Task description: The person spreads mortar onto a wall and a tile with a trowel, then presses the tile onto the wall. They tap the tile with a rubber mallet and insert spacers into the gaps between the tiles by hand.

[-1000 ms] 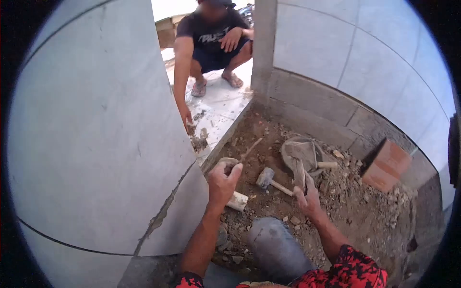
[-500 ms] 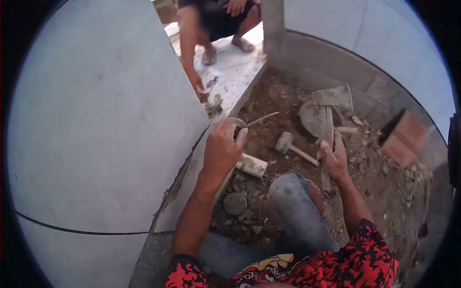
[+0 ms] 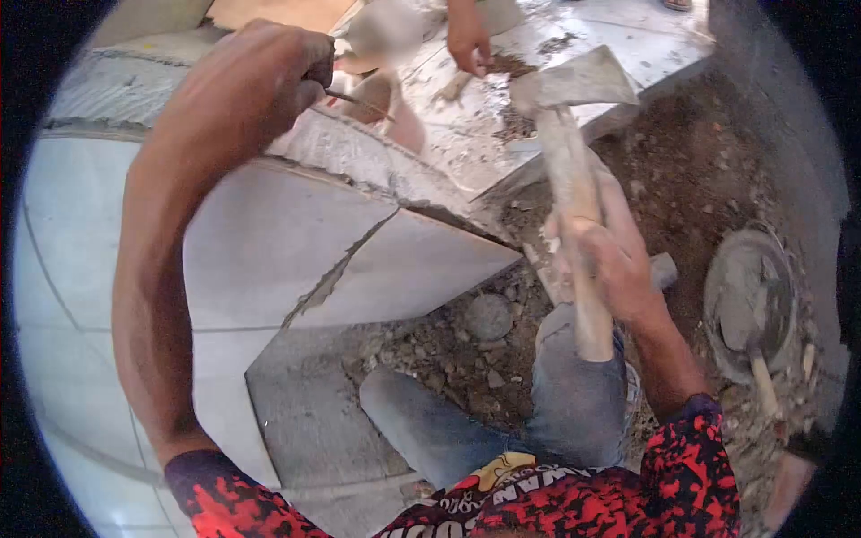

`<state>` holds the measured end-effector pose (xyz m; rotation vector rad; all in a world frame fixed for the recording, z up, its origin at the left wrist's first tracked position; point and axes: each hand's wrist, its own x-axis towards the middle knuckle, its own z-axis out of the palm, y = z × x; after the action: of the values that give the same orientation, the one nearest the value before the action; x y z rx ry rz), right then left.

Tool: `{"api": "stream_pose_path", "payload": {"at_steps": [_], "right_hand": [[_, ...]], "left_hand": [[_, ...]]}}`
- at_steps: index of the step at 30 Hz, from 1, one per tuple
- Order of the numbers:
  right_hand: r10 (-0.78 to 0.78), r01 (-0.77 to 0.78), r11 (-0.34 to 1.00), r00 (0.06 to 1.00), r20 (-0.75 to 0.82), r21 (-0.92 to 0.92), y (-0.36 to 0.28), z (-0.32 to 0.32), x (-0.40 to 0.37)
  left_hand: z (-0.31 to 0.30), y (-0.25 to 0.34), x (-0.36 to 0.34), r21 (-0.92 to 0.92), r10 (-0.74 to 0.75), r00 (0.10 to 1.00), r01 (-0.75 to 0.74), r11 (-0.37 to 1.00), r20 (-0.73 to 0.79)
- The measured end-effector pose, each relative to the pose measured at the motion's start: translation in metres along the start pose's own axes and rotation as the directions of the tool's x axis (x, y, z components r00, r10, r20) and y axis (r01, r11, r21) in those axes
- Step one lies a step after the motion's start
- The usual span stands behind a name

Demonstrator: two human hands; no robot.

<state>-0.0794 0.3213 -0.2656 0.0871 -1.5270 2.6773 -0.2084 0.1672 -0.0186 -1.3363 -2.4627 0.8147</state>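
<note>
My left hand is raised at the top left, shut on a thin metal chisel whose tip points at the broken top edge of the low tiled wall. My right hand grips the wooden handle of a mason's hammer. The hammer is held upright, with its mortar-caked head above the wall's edge. A crack runs across the wall's tiles.
Another person's hand rests on the dirty white floor beyond the wall. A round pan with a trowel in it lies in the rubble at right. A round stone sits by my bent knee.
My right hand has lifted the hammer out of the pan and raised it. My left hand has brought the chisel up to the wall's top edge. My view has tilted down and closer.
</note>
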Motion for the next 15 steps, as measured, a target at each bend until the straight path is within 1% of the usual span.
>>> {"api": "stream_pose_path", "payload": {"at_steps": [1, 2, 3, 4, 5, 7, 8, 9, 10, 11, 14, 15], "right_hand": [[0.001, -0.003, 0.999, 0.999, 0.041, 0.041, 0.002, 0.010, 0.007], [0.012, -0.016, 0.998, 0.998, 0.064, 0.059, 0.002, 0.020, 0.013], [0.074, -0.084, 0.992, 0.991, 0.107, 0.092, 0.004, 0.029, 0.017], [0.134, -0.152, 0.981, 0.980, 0.148, 0.119, 0.003, 0.035, 0.021], [0.136, -0.159, 0.978, 0.977, 0.163, 0.134, 0.003, 0.039, 0.025], [0.071, -0.103, 0.988, 0.964, 0.255, 0.114, 0.009, 0.050, 0.034], [0.070, -0.103, 0.988, 0.963, 0.260, 0.117, 0.008, 0.056, 0.036], [0.106, -0.149, 0.979, 0.957, 0.271, 0.143, 0.009, 0.061, 0.038], [0.138, -0.192, 0.967, 0.948, 0.288, 0.169, 0.010, 0.063, 0.038], [0.138, -0.193, 0.965, 0.948, 0.287, 0.176, 0.010, 0.066, 0.039], [0.121, -0.176, 0.967, 0.953, 0.277, 0.183, 0.008, 0.072, 0.043], [0.147, -0.193, 0.972, 0.944, 0.296, 0.134, 0.007, 0.075, 0.045]], "left_hand": [[0.000, -0.009, 0.004, 0.036, -0.054, 0.987, 0.049, 0.998, 0.154], [0.002, -0.017, 0.007, 0.075, -0.108, 0.947, 0.090, 0.993, 0.303], [0.007, -0.024, 0.011, 0.086, -0.120, 0.940, 0.098, 0.991, 0.320], [0.011, -0.029, 0.015, 0.076, -0.137, 0.898, 0.116, 0.990, 0.418], [0.013, -0.029, 0.020, 0.071, -0.152, 0.845, 0.135, 0.988, 0.513], [0.020, -0.027, 0.023, 0.090, -0.177, 0.846, 0.153, 0.984, 0.503], [0.021, -0.026, 0.023, 0.101, -0.195, 0.852, 0.166, 0.981, 0.486], [0.021, -0.022, 0.024, 0.106, -0.197, 0.850, 0.166, 0.980, 0.488], [0.022, -0.015, 0.025, 0.132, -0.256, 0.818, 0.219, 0.967, 0.515], [0.023, -0.013, 0.027, 0.151, -0.303, 0.783, 0.264, 0.953, 0.542], [0.030, -0.019, 0.027, 0.153, -0.325, 0.770, 0.290, 0.945, 0.549], [0.030, -0.019, 0.027, 0.152, -0.327, 0.767, 0.293, 0.944, 0.552]]}}
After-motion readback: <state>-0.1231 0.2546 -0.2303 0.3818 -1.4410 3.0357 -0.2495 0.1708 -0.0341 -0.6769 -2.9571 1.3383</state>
